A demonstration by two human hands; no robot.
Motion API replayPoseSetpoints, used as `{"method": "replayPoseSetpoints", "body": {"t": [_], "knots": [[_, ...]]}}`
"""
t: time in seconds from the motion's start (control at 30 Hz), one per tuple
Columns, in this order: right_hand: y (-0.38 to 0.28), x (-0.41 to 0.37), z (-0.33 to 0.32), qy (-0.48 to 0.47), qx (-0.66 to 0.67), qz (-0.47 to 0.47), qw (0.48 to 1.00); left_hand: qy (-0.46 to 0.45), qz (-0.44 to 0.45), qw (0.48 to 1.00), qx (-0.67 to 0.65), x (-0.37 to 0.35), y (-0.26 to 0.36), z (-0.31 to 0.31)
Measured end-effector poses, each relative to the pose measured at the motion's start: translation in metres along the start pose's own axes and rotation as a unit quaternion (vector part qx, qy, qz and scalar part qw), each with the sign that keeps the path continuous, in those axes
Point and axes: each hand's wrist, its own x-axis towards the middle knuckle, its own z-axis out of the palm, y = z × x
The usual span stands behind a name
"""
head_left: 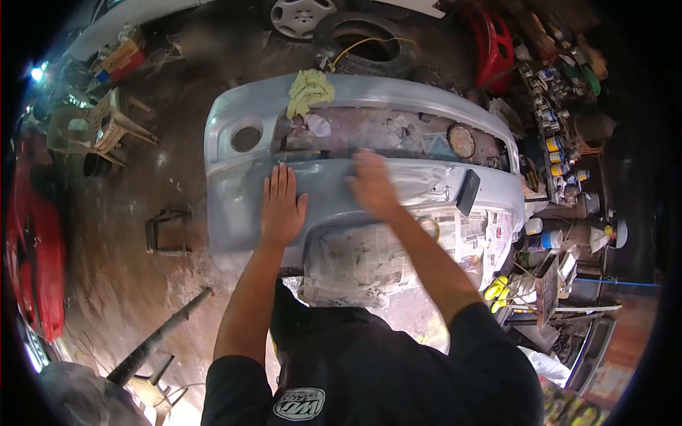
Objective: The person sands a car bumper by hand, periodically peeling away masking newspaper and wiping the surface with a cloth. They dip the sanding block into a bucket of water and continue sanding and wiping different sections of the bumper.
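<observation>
A grey car bumper [245, 195] lies in front of me, with a round hole at its left end. My left hand [283, 209] rests flat on its surface, fingers stretched out and nothing in them. My right hand [373, 186] is over the bumper's middle, just below the long opening. Motion smears its fingers, so I cannot make out whether anything is under them. To the right of that hand, a dark rectangular block [467, 192] sits on the bumper. A yellow-green cloth [310, 92] hangs over the upper edge.
Newspaper sheets [369, 259] lie below the bumper. A round lid-like disc [461, 141] shows through its opening. Beyond are a tyre [366, 67] and a wheel [302, 15]. Plastic chairs [106, 124] and a red bumper [35, 241] stand left; cans [558, 156] crowd the right.
</observation>
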Motion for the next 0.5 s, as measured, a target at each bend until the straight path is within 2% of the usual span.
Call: {"method": "replayPoseSetpoints", "body": {"t": [0.03,0.13,0.2,0.3,0.33,0.4,0.5], "knots": [[-0.044,0.01,-0.003,-0.018,0.05,-0.028,0.998,0.001,-0.005,1.0,-0.008,-0.006,0.0,0.003],[-0.074,0.024,0.023,-0.013,0.025,-0.116,0.993,0.033,-0.037,0.999,-0.013,-0.006,-0.012,0.007],[-0.03,0.009,0.003,-0.066,-0.007,-0.115,0.991,0.051,-0.1,0.994,0.0,-0.039,-0.032,0.01],[0.066,-0.025,-0.025,0.011,-0.034,-0.015,0.999,0.059,-0.213,0.975,-0.003,-0.101,-0.101,0.024],[0.102,-0.035,-0.031,-0.002,-0.06,0.053,0.997,0.05,-0.227,0.973,0.001,-0.103,-0.102,0.017],[0.139,-0.052,-0.03,0.038,-0.103,0.15,0.983,0.034,-0.258,0.965,0.002,-0.106,-0.092,0.005],[0.066,-0.049,0.007,0.087,-0.053,0.05,0.993,0.044,-0.304,0.952,0.005,-0.11,-0.089,0.025]]}}
